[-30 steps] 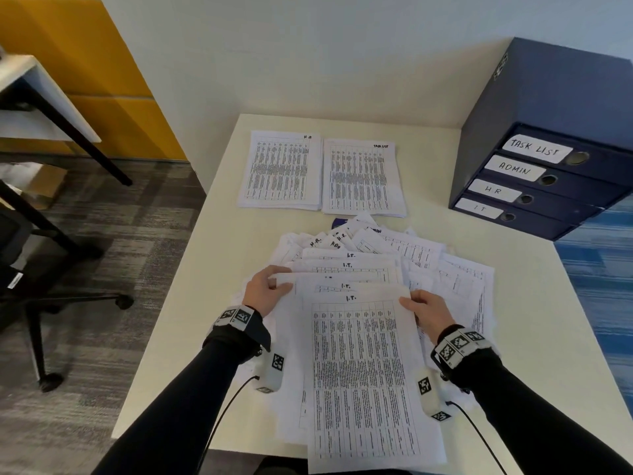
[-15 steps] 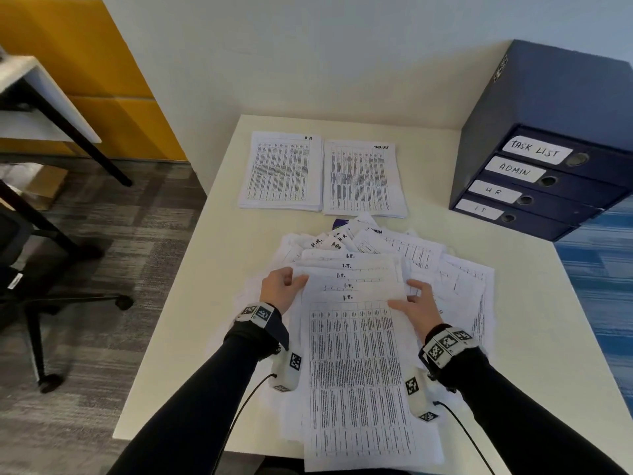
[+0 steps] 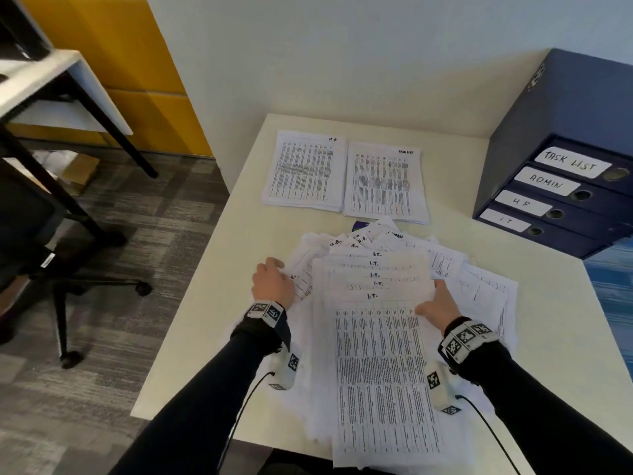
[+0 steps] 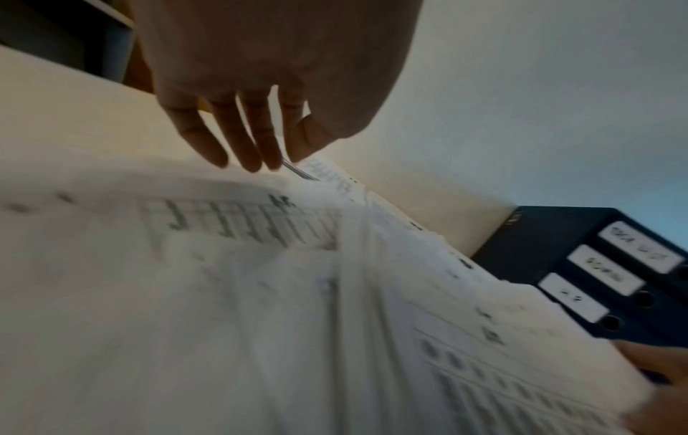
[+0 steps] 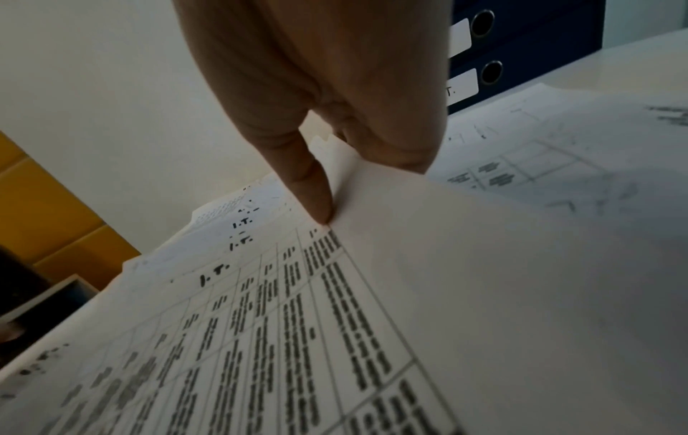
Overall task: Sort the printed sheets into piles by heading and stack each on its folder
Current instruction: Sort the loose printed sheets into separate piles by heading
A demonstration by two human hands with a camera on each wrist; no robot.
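A fanned stack of sheets headed I.T. [image 3: 376, 354] lies on top of a loose heap of mixed sheets [image 3: 483, 289] at the table's near middle. My right hand [image 3: 433, 299] pinches the stack's right edge, thumb [image 5: 316, 194] on top and fingers curled under the paper. My left hand [image 3: 274, 272] is just left of the stack, its straight fingers [image 4: 253, 153] touching the heap's edge and gripping nothing. Two neat piles lie further back, headed H.R. [image 3: 305, 169] and Task List [image 3: 385, 183]. Dark blue folders [image 3: 555, 214] labelled Task List, Admin, HR and IT are stacked at the right.
The cream table [image 3: 212, 320] ends at its left edge close to my left hand, with carpet floor below. An office chair [image 3: 41, 241] and another desk [image 3: 58, 84] stand to the left. A wall runs behind the table.
My left hand has let go of the I.T. stack's left edge and moved left onto the heap. My right hand has slid forward along the right edge and now pinches it.
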